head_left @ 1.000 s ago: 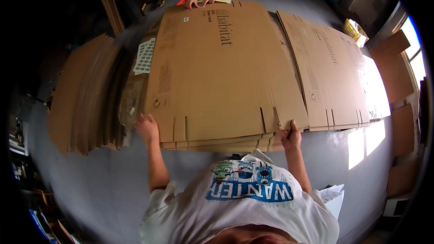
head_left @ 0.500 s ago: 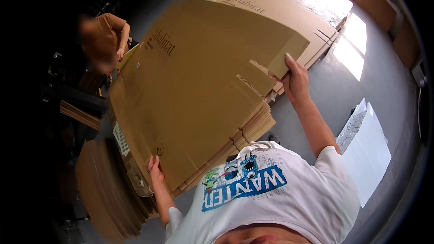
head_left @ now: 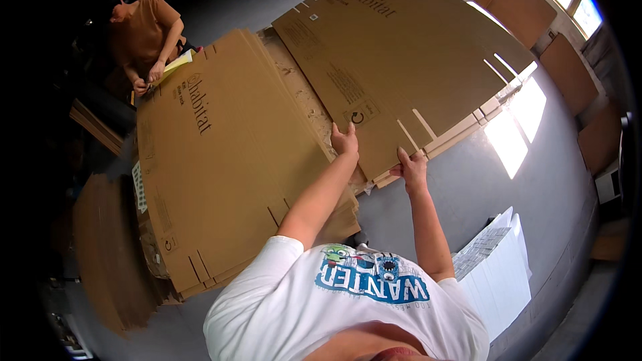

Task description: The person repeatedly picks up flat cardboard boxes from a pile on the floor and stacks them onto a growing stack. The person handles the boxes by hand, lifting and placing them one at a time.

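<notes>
1. Now, against the frame half a second back: the flat cardboard sheet that was lifted and tilted between my hands is down on the left cardboard stack (head_left: 227, 160), and both my hands have shifted to the right cardboard stack (head_left: 408, 67). A second ago I gripped one sheet at its near corners; that grip is gone.
2. Left hand (head_left: 345, 142) rests flat on the top sheet of the right stack, near that stack's near-left corner, fingers together and pointing away from me, holding nothing.
3. Right hand (head_left: 410, 170) sits at the near edge of the same stack, just right of the left hand; fingers lie over the edge, thumb side toward a slot. I cannot tell whether it pinches the sheet or only presses on it.
4. Material: brown corrugated board, matte, die-cut with narrow slots along the near edges; sheets are large rectangles, layered with edges slightly stepped.
5. Left of the right stack, the left stack overlaps rougher board beneath it.
6. Floor (head_left: 468, 187) grey, smooth, with a bright sun patch right of the right stack.
7. Another person (head_left: 144, 33) crouches at the far side of the left stack.
8. White sheets (head_left: 498, 274) lie near me, below the right stack.
</notes>
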Demonstrator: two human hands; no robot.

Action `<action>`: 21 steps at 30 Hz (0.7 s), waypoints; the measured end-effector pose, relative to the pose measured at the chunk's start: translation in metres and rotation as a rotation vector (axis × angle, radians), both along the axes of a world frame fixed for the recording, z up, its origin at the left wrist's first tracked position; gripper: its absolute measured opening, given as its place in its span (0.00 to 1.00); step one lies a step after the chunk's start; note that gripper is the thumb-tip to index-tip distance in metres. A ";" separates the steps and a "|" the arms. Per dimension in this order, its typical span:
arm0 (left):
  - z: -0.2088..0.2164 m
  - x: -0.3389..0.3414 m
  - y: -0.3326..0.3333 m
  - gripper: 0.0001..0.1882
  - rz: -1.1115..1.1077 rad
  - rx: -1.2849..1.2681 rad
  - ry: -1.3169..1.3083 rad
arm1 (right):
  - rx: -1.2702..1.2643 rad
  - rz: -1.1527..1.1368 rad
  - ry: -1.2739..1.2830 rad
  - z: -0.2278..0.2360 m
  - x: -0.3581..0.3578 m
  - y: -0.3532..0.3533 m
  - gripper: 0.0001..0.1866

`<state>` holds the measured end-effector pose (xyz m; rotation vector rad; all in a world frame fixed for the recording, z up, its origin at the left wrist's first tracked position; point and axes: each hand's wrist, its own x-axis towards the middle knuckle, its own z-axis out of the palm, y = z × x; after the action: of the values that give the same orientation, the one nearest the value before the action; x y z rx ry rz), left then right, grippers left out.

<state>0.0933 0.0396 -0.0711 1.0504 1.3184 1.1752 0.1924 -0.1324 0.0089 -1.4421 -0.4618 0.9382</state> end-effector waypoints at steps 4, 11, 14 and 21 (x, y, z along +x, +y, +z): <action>-0.033 0.037 -0.001 0.34 -0.032 -0.101 0.319 | -0.171 -0.128 0.122 -0.057 0.043 0.010 0.15; 0.012 -0.054 -0.054 0.23 -0.351 0.320 0.442 | -0.217 -0.100 0.261 -0.127 0.048 0.008 0.17; 0.081 -0.151 -0.067 0.17 -0.253 0.464 0.414 | -0.244 -0.190 0.250 -0.115 0.040 0.005 0.17; 0.058 -0.500 -0.105 0.14 0.545 0.372 1.229 | -0.454 0.107 -0.600 -0.063 -0.021 -0.029 0.21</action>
<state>-0.4071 -0.0656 -0.0128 1.9076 2.5052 1.1918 0.1713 -0.1614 -0.0542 -2.1437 -0.8069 0.7038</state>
